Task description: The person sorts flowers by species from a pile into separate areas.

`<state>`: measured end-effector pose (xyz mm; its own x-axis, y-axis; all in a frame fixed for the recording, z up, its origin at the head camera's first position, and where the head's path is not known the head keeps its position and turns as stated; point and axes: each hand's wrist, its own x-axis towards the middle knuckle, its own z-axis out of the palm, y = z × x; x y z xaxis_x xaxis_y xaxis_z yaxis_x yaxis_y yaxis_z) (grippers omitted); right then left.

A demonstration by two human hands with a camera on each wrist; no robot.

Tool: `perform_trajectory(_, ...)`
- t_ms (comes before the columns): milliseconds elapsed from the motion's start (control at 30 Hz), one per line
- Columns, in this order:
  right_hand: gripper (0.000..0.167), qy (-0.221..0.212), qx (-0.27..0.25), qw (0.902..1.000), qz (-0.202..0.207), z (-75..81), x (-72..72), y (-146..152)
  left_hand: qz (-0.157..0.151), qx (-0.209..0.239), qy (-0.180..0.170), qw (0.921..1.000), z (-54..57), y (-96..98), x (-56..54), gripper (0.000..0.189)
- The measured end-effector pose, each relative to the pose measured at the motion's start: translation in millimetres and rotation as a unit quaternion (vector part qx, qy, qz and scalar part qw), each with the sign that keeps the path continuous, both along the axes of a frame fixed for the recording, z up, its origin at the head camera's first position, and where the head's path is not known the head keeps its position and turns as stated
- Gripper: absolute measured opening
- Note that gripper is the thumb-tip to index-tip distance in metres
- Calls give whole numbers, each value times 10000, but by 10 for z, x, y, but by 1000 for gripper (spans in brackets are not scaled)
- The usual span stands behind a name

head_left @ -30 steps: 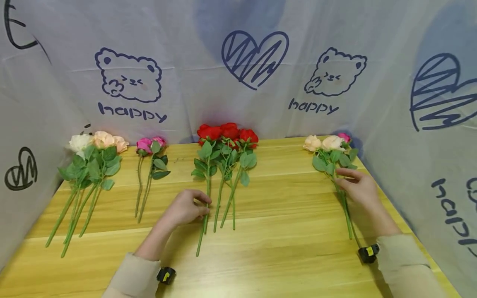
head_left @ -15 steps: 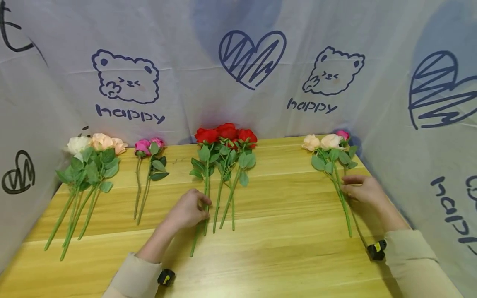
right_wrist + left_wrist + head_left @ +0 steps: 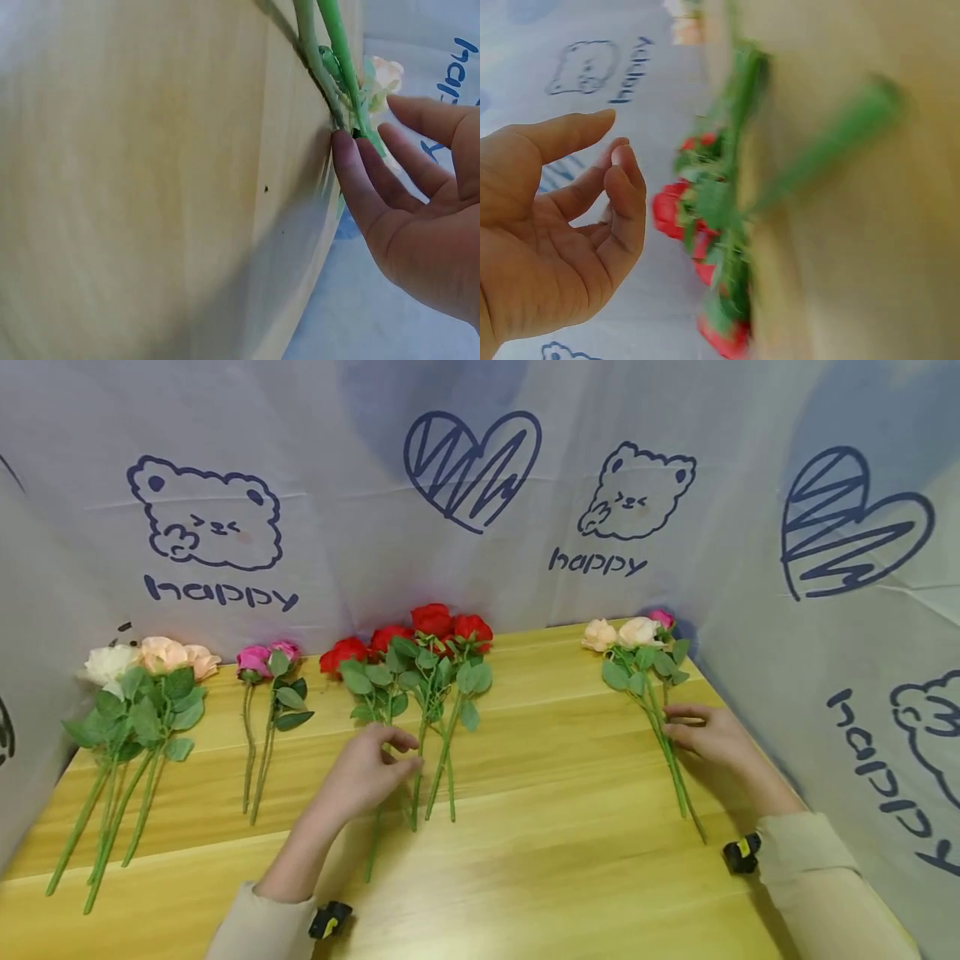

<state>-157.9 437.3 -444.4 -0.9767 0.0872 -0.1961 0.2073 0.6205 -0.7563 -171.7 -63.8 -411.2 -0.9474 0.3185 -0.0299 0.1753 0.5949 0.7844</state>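
Note:
Several red roses (image 3: 431, 620) with green leaves lie fanned out at the middle back of the wooden table. Over their stems hovers my left hand (image 3: 367, 768), fingers loosely bent; in the left wrist view nothing lies between its thumb (image 3: 592, 127) and fingers. At the right lie two peach roses (image 3: 637, 632) and a pink rose (image 3: 662, 618), stems pointing toward me. My right hand (image 3: 716, 739) is beside these stems (image 3: 667, 752). In the right wrist view its fingertips (image 3: 341, 142) are right at a stem (image 3: 336, 37), with the thumb held apart.
White and peach roses (image 3: 163, 653) lie in a bunch at the left. Two pink roses (image 3: 255, 660) lie between them and the red ones. Fabric walls (image 3: 360, 527) with bear and heart drawings stand behind and beside the table (image 3: 540, 868).
The leftmost red roses have spread left, away from the others. My left hand has come off their stems. At the right, the pink rose's stem has shifted. The head view has turned right.

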Motion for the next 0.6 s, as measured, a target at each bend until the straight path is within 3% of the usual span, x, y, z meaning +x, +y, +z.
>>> perform_trajectory(133, 51, -15, -132, 9999, -40, -15, -110, -35, 26, 281, 103, 9995, 122, 20, 9, 18)
perform_trajectory(300, 44, 171, 731, 9972, -17, -55, -198, -40, 12, 312, -6, 9995, 126, 39, -20, 21)
perform_trajectory(433, 40, 336, 1298, 9910, 48, -61, -211, -59, 199, -619, -5, 9979, 61, -44, -89, 34)
perform_trajectory(533, 40, 352, 1402, 9895, 82, -54, -203, -74, 338, -1611, -79, 9863, -6, -127, -177, 50)
perform_trajectory(600, 40, 359, 1456, 9886, 95, -54, -198, -80, 366, -2035, -167, 9783, -67, -165, -240, 60)
